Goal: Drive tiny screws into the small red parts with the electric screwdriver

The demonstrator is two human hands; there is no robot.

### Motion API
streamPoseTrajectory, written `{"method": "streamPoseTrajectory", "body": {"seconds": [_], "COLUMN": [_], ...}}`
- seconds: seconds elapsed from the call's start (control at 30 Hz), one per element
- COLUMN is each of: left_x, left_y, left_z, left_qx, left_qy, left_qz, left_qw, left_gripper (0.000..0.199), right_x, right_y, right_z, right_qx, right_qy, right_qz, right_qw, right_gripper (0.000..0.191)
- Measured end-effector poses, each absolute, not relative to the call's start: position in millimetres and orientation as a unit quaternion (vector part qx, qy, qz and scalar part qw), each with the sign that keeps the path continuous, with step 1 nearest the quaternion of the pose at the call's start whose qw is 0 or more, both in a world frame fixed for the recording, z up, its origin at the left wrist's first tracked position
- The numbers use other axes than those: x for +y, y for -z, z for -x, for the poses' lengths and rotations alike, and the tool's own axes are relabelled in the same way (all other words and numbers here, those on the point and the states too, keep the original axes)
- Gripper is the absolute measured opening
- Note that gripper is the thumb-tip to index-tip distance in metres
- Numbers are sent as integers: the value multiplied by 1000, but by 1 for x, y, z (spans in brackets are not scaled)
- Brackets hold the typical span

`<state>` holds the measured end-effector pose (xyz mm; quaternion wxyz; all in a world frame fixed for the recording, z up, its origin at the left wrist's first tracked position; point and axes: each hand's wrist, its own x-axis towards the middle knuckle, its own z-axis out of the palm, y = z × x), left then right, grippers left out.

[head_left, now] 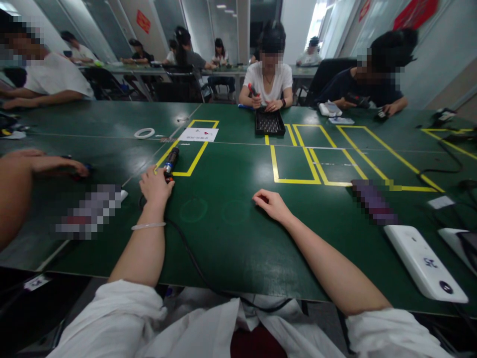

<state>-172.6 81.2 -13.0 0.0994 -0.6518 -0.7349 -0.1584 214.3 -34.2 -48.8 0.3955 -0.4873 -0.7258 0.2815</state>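
Observation:
My left hand is closed around the near end of a black cylindrical corded tool, which has a blue band and looks like an electric screwdriver. The tool lies along the green table, its far end pointing away from me inside a yellow taped outline. From beside my left wrist a black cable runs down over the table's front edge. My right hand rests on the tabletop, fingers loosely curled together, with no object showing in it. Two faint circles mark the surface between my hands.
A white power bank and a blurred phone-like item lie to my right. Another phone-like item is on the left, near a co-worker's arm. Ahead are a paper sheet, a tape roll and a black tray before a seated person.

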Motion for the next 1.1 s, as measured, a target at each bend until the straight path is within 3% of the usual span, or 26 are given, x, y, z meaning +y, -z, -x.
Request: {"method": "streamPoseTrajectory", "body": {"seconds": [0.27, 0.5, 0.63, 0.83, 1.0, 1.1], "left_x": [89, 85, 74, 34, 16, 13], "left_y": [14, 10, 10, 15, 24, 26], "left_z": [172, 151, 108, 34, 10, 8], "left_qx": [-750, -709, -602, -379, -330, -320], "left_qy": [155, 240, 310, 253, 203, 201], "left_qz": [637, 655, 735, 850, 845, 819], "left_qw": [94, 99, -38, -264, -368, -431], "left_gripper": [23, 27, 29, 30, 33, 37], "right_x": [-34, -33, -34, -34, -34, -35], "right_y": [48, 50, 49, 50, 53, 53], "right_z": [-214, -214, -213, -212, -210, -207], "right_qx": [-728, -729, -730, -742, -766, -780], "right_qy": [-284, -285, -286, -279, -286, -274], "right_qz": [486, 484, 483, 474, 445, 438], "right_qw": [391, 392, 389, 384, 365, 352], "right_gripper": [23, 21, 20, 13, 25, 23]}}
